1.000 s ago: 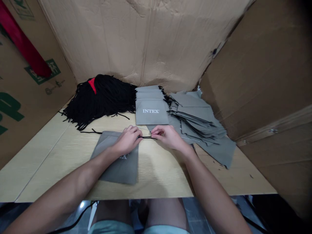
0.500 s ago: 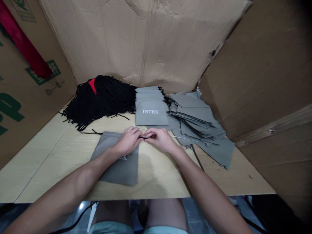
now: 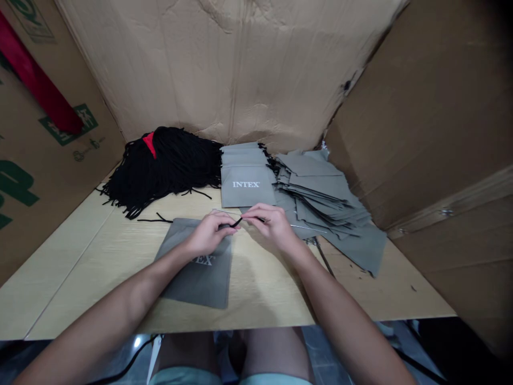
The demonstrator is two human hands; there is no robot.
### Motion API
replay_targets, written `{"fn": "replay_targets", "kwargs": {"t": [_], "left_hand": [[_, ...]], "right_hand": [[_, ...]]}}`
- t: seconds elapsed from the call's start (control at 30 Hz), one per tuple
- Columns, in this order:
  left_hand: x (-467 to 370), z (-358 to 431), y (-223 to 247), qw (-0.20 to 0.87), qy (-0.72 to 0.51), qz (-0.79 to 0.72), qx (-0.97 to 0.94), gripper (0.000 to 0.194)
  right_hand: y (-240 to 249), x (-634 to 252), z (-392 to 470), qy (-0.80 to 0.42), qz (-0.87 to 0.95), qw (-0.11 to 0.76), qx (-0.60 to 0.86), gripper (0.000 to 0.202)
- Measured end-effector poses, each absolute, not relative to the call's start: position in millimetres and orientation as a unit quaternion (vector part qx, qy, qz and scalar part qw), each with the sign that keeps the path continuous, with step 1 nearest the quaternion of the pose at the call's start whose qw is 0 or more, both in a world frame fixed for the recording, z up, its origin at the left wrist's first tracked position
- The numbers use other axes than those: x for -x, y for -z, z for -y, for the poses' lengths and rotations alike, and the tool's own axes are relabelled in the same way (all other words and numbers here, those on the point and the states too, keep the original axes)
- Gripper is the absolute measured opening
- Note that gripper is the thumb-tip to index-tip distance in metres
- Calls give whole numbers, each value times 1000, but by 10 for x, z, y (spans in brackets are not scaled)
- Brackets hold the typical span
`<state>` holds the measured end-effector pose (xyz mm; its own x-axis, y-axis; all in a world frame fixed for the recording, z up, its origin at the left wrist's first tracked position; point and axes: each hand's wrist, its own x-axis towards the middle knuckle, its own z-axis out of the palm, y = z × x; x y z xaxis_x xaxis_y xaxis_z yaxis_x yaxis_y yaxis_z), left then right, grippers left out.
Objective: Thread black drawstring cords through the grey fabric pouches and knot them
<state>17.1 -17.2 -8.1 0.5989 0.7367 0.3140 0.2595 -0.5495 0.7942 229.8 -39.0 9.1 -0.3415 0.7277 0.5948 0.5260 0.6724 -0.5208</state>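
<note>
A grey drawstring pouch (image 3: pixel 200 291) with white INTEX lettering lies on the table, partly under my left forearm. My left hand (image 3: pixel 210 232) is closed at its upper right corner, pinching a black cord (image 3: pixel 237 222) that comes out there. The cord's other ends (image 3: pixel 158 218) stick out past the pouch's upper left corner. Just to the right, my right hand (image 3: pixel 272 222) pinches the same cord between thumb and fingers, a short stretch showing between both hands. A thin metal wire (image 3: pixel 308 229) extends rightward from behind my right hand; its other end is hidden.
Behind my hands lies a bundle of black cords (image 3: pixel 172 166) with a red tie. Beside it is a stack of INTEX pouches (image 3: pixel 246 195), then a loose pile of grey pouches (image 3: pixel 340 208). Cardboard walls (image 3: pixel 236 69) enclose the table (image 3: pixel 100 289).
My right hand has shifted slightly right and more black cord shows between the hands. A dark reddish piece at its fingers is no longer visible. The view has shifted a little.
</note>
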Motion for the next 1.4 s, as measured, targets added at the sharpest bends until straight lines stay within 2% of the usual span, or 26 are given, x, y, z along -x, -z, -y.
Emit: {"fn": "replay_targets", "kwargs": {"t": [0.33,0.5,0.63,0.73,0.83,0.9,1.07,1.2,1.4], "left_hand": [[-121,127,86,609,-363,-224,-669,17],[-182,169,106,647,-418,-252,-587,21],[-216,174,108,552,-418,-303,-655,23],[-224,169,120,414,-420,-332,-736,18],[-225,170,130,275,-393,-339,-809,14],[-225,170,140,218,-374,-332,-838,13],[-230,166,177,157,-330,-321,-874,18],[-241,180,176,127,-303,-319,-889,21],[-241,201,153,104,-262,-287,-915,27]], "right_hand": [[-49,-2222,413,-60,825,446,341,19],[-53,-2108,451,-56,829,421,364,20],[-66,-2092,464,-126,803,379,443,18],[-75,-2092,463,-233,766,341,492,22],[-74,-2078,459,-327,725,342,501,24],[-77,-2061,459,-362,706,348,499,25],[-121,-2021,460,-409,661,406,481,31],[-123,-2008,435,-405,609,476,489,26],[-120,-2031,414,-473,531,460,531,22]]}}
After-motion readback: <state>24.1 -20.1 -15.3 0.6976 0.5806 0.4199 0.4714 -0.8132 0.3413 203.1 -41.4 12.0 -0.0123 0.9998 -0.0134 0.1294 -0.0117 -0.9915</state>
